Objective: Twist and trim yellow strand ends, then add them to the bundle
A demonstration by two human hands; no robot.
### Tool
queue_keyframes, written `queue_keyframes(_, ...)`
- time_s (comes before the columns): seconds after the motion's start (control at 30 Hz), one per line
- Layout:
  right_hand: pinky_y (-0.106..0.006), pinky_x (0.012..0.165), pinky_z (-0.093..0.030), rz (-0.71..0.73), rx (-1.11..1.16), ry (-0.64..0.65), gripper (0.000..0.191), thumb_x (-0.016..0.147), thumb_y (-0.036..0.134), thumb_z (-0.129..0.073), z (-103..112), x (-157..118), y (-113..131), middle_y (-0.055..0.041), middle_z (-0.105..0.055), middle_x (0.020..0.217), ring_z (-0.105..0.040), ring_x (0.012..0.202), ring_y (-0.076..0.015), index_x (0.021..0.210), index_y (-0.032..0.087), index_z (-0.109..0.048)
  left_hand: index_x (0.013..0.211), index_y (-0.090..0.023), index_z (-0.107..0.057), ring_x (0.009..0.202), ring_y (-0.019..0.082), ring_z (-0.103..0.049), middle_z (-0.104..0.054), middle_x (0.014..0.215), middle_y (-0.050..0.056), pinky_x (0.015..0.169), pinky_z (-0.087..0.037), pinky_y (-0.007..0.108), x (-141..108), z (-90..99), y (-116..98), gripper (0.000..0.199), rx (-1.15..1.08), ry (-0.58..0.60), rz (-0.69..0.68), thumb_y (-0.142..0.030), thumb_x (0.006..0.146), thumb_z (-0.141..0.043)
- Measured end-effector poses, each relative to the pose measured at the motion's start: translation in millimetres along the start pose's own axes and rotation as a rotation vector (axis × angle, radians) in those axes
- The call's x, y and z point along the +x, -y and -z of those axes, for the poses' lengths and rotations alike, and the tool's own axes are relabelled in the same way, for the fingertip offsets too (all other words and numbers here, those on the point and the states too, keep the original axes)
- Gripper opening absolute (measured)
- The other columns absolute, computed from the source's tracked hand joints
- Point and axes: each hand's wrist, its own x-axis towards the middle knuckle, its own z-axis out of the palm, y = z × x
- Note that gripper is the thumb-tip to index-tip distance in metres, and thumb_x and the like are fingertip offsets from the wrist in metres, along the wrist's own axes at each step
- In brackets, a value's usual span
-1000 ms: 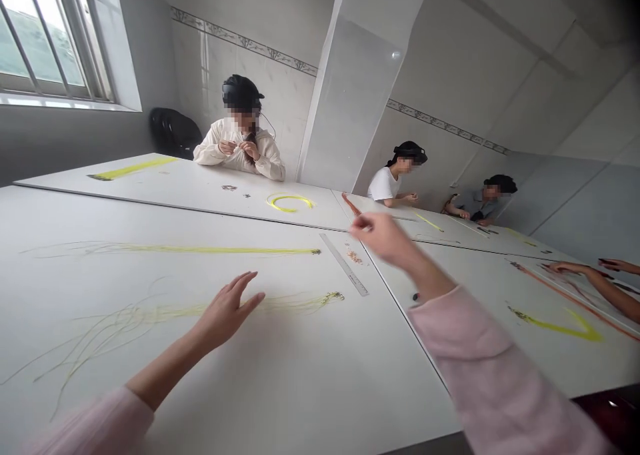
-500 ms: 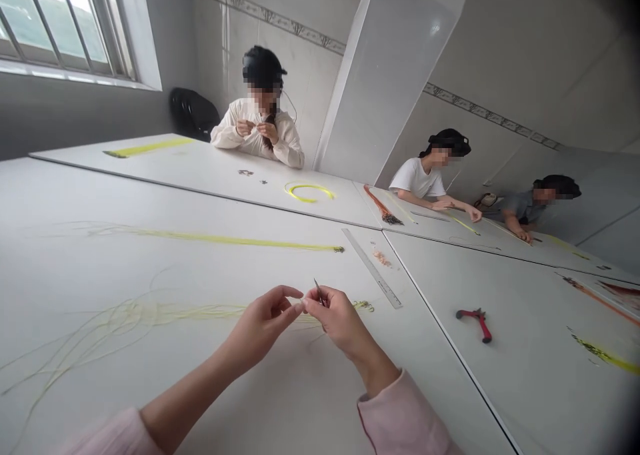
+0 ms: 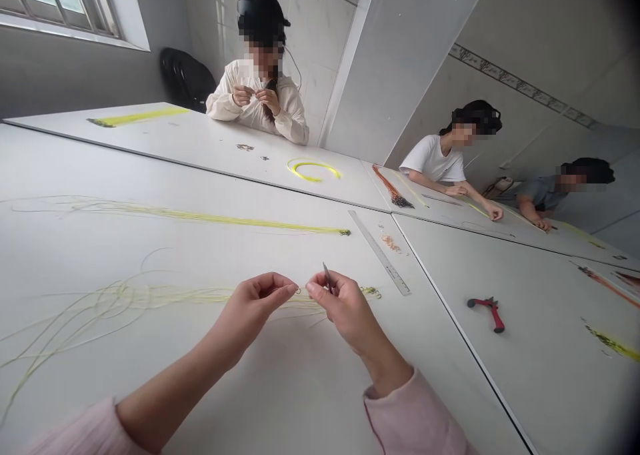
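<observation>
My left hand (image 3: pixel 255 305) and my right hand (image 3: pixel 343 305) are close together above the white table (image 3: pixel 125 388), fingertips almost meeting. The left fingers pinch what looks like a fine yellow strand (image 3: pixel 300 292). In my right fingers is a small pointed metal tool (image 3: pixel 327 278), tip up; its exact kind is unclear. Below and beside my hands, a loose bundle of long yellow strands (image 3: pixel 165 297) spreads left, ending in a dark tip (image 3: pixel 371 292). A straighter yellow bundle (image 3: pixel 215 221) lies farther away.
A steel ruler (image 3: pixel 380 253) lies beyond my right hand, next to a few pinkish bits (image 3: pixel 390 243). Red-handled pliers (image 3: pixel 487 311) sit on the adjoining table. Several seated co-workers work at the far tables, including one in a cream top (image 3: pixel 257 101) handling something small.
Over the last second my hands have come together from spread positions and taken up the strand and tool. The view has tilted, and the pliers, hidden earlier, now show.
</observation>
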Motion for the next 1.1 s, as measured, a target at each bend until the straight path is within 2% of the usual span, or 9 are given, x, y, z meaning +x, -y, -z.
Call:
queue_keyframes(0.23, -0.023, 0.053, -0.029, 0.009, -0.035, 0.025, 0.018, 0.080, 0.034, -0.057, -6.0, -2.7, 0.2, 0.0035, -0.042, 0.065, -0.031, 0.058, -0.0094, 0.074, 0.017, -0.054, 0.071, -0.021, -0.056, 0.059, 0.010, -0.024, -0.042, 0.065, -0.004, 0.054, -0.020, 0.025, -0.6, -0.4, 1.2, 0.032, -0.003, 0.038, -0.017, -0.052, 0.079, -0.056)
queue_keyframes(0.47, -0.023, 0.053, -0.030, 0.038, -0.033, 0.051, 0.014, 0.082, 0.027, -0.052, -10.0, -2.6, -3.6, 0.0044, -0.039, 0.062, -0.032, 0.056, -0.0091, 0.071, 0.018, -0.048, 0.067, -0.019, -0.050, 0.060, 0.011, -0.026, -0.039, 0.064, -0.004, 0.053, -0.018, 0.026, 0.4, -1.2, 4.7, 0.030, 0.010, 0.138, -0.009, -0.045, 0.080, -0.056)
queue_keyframes(0.57, -0.023, 0.053, -0.030, 0.040, -0.036, 0.008, 0.016, 0.082, 0.028, -0.052, -8.7, -2.0, -3.0, 0.0042, -0.040, 0.064, -0.032, 0.057, -0.0090, 0.071, 0.018, -0.048, 0.069, -0.020, -0.052, 0.060, 0.010, -0.027, -0.041, 0.065, -0.004, 0.053, -0.019, 0.026, -0.3, -1.5, 4.7, 0.026, 0.025, 0.167, -0.001, -0.043, 0.080, -0.056)
queue_keyframes(0.67, -0.022, 0.052, -0.029, 0.025, -0.023, -0.040, 0.017, 0.082, 0.032, -0.054, -4.2, -1.3, -2.0, 0.0039, -0.040, 0.066, -0.030, 0.057, -0.0085, 0.073, 0.018, -0.049, 0.069, -0.020, -0.053, 0.059, 0.010, -0.026, -0.039, 0.065, -0.004, 0.053, -0.019, 0.025, -0.4, -0.8, 4.0, 0.027, 0.025, 0.114, -0.003, -0.044, 0.079, -0.056)
queue_keyframes(0.83, -0.022, 0.048, -0.024, -0.072, 0.014, 0.035, 0.019, 0.080, 0.034, -0.058, -3.2, -2.2, -1.7, 0.0042, -0.037, 0.065, -0.026, 0.055, -0.0080, 0.072, 0.018, -0.050, 0.069, -0.020, -0.053, 0.058, 0.010, -0.024, -0.041, 0.065, -0.004, 0.053, -0.020, 0.025, 0.8, 1.0, 4.1, 0.031, -0.006, 0.003, -0.024, -0.049, 0.079, -0.056)
queue_keyframes(1.1, -0.022, 0.048, -0.022, -0.081, 0.085, 0.016, 0.017, 0.078, 0.030, -0.057, -12.5, -0.8, -4.7, 0.0057, -0.032, 0.060, -0.024, 0.052, -0.0077, 0.070, 0.018, -0.049, 0.073, -0.022, -0.063, 0.060, 0.013, -0.044, -0.057, 0.066, -0.001, 0.054, -0.030, 0.025, -2.4, -3.4, 2.8, 0.026, -0.031, -0.014, -0.068, -0.047, 0.075, -0.059)
